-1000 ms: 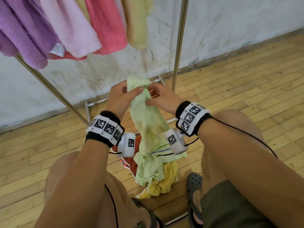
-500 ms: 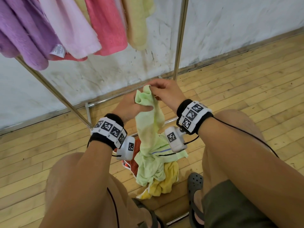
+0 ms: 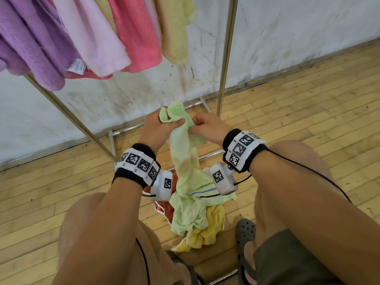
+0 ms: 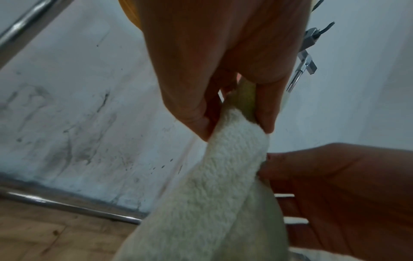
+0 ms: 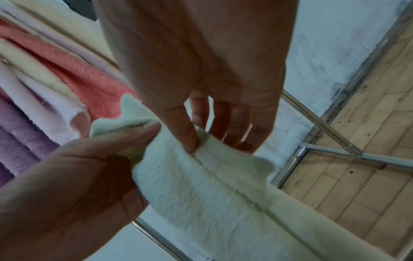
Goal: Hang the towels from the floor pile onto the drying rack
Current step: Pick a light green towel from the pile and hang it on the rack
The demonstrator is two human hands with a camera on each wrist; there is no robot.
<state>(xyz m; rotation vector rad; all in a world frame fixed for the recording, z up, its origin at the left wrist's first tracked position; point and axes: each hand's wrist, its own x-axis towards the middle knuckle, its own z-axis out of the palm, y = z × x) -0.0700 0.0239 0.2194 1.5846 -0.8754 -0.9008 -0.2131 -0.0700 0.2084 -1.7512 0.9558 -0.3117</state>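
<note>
A light green towel [image 3: 183, 153] hangs from both hands above the floor pile [image 3: 197, 223], its lower end still trailing onto it. My left hand [image 3: 162, 128] grips the bunched top end, which sticks up above the fist [image 4: 236, 113]. My right hand [image 3: 203, 125] pinches the towel's edge [image 5: 201, 159] just to the right, thumb and fingers on the hem. The pile holds a yellow towel [image 3: 207, 229] and a red-orange one [image 3: 164, 208]. The drying rack [image 3: 226, 58] stands behind, with purple, pink, coral and pale yellow towels [image 3: 131, 36] hanging on it.
My bare knees flank the pile, with a grey clog [image 3: 245, 231] on the right foot. The rack's chrome base bars [image 3: 131, 128] lie on the wooden floor close to a scuffed white wall [image 3: 287, 38]. A slanted chrome leg [image 3: 67, 116] runs at the left.
The left hand has shifted its grip up to the towel's bunched top end. The right hand has dropped from the top to pinch the edge beside it.
</note>
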